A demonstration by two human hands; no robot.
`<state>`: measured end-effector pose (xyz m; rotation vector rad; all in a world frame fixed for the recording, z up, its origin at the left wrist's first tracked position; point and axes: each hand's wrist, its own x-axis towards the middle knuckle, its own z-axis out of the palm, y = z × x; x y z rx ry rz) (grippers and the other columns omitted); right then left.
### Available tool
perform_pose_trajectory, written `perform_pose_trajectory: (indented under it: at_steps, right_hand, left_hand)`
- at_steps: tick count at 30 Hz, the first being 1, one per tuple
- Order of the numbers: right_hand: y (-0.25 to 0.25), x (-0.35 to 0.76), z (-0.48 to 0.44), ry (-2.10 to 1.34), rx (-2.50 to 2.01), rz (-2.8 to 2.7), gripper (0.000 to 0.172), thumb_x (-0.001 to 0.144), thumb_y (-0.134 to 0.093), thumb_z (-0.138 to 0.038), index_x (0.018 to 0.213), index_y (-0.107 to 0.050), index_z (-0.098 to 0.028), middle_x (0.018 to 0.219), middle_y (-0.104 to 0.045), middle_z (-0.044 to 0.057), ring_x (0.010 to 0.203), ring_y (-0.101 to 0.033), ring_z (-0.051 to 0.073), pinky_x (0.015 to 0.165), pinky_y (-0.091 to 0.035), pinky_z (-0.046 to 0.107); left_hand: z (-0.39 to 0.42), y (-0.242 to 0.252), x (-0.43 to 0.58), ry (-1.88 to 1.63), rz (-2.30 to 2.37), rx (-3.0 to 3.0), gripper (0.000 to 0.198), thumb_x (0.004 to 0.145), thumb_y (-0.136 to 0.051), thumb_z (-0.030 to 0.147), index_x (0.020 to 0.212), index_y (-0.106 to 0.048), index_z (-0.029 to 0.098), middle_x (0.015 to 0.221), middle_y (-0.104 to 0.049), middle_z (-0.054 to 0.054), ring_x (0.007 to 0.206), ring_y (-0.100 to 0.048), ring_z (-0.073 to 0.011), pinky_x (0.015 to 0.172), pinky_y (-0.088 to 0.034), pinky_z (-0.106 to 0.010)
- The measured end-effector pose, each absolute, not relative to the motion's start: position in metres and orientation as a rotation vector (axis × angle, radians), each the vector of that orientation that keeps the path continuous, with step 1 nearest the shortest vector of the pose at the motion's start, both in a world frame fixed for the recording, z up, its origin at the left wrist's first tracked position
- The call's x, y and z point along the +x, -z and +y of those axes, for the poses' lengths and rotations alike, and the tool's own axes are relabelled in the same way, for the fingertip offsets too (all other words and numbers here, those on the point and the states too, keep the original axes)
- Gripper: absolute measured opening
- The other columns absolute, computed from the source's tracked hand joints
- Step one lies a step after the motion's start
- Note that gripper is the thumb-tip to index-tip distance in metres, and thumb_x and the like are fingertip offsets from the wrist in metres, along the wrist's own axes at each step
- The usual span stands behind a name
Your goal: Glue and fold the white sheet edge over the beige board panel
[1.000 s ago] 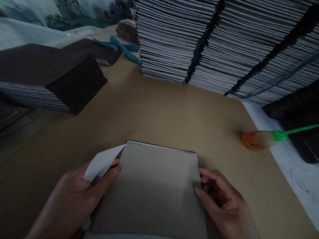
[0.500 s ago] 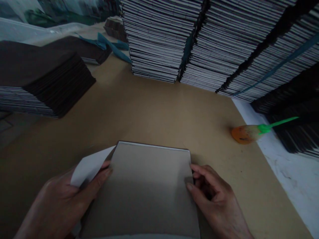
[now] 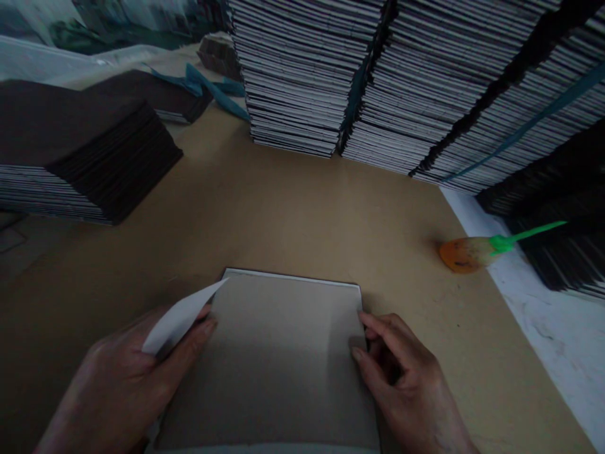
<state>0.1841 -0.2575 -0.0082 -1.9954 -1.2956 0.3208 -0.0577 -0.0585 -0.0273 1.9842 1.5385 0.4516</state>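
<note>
We pinched a gray board [image 3: 283, 359] at both sides, left hand [image 3: 130, 372] with white paper [image 3: 179, 320] by its thumb, right hand [image 3: 409, 372] opposite.

Workshop, given tall board stacks [image 3: 293, 82]

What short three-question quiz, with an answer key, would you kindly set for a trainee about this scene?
1. Multiple choice: at which edge of the grey board is the right hand?
A) The far edge
B) The right edge
C) The near edge

2. True or false: the left hand is touching a piece of white paper.

3. Fill in the missing word: the thin stem of the orange-ended object on the right is coloured ____.

Key: 1. B; 2. True; 3. green.
</note>
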Motion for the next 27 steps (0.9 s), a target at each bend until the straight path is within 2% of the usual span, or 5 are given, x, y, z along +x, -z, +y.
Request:
perform_pose_trajectory:
  at_steps: [5,11,15,22,27]
  right_hand:
    - [0.008,0.181,-0.257,-0.284,-1.999,-1.393,0.024,0.096,-0.050,-0.018,0.117,-0.059,-0.022,0.101,-0.053,0.004,0.078,-0.059,0.012,0.066,-0.052,0.022]
    - [0.006,0.182,-0.255,-0.320,-1.965,-1.432,0.020,0.096,-0.048,-0.017,0.112,-0.060,-0.021,0.098,-0.054,0.005,0.084,-0.058,0.016,0.072,-0.052,0.026]
    - [0.005,0.181,-0.253,-0.320,-1.884,-1.527,0.030,0.097,-0.041,-0.010,0.117,-0.060,-0.021,0.103,-0.054,0.008,0.093,-0.057,0.018,0.074,-0.051,0.029]
    - [0.012,0.181,-0.259,-0.090,-1.773,-1.902,0.043,0.092,-0.037,0.001,0.123,-0.059,-0.018,0.109,-0.060,0.010,0.099,-0.056,0.022,0.081,-0.053,0.034]
    - [0.017,0.184,-0.262,0.143,-1.751,-2.102,0.041,0.089,-0.043,-0.005,0.126,-0.058,-0.016,0.116,-0.060,0.011,0.106,-0.055,0.026,0.087,-0.052,0.040]
  left_hand:
    - [-0.064,0.014,-0.050,-0.464,1.533,1.913,0.040,0.072,-0.058,0.057,0.092,-0.071,0.025,0.089,-0.069,0.003,0.086,-0.062,-0.0227,0.081,-0.045,-0.030]
    - [-0.056,0.024,-0.060,-0.362,1.482,2.038,0.044,0.077,-0.055,0.061,0.096,-0.071,0.025,0.084,-0.069,0.002,0.075,-0.062,-0.0214,0.075,-0.048,-0.028]
    - [-0.057,0.019,-0.055,-0.385,1.475,2.078,0.040,0.080,-0.055,0.057,0.098,-0.067,0.024,0.082,-0.067,0.002,0.074,-0.061,-0.0199,0.074,-0.046,-0.027]
    - [-0.062,0.017,-0.054,-0.512,1.111,2.289,0.026,0.089,-0.048,0.036,0.097,-0.070,0.023,0.105,-0.062,-0.002,0.095,-0.060,-0.0168,0.081,-0.044,-0.024]
    - [-0.072,0.016,-0.058,-0.259,0.976,2.467,0.045,0.076,-0.039,0.009,0.111,-0.064,0.022,0.121,-0.057,-0.003,0.103,-0.061,-0.0179,0.090,-0.048,-0.030]
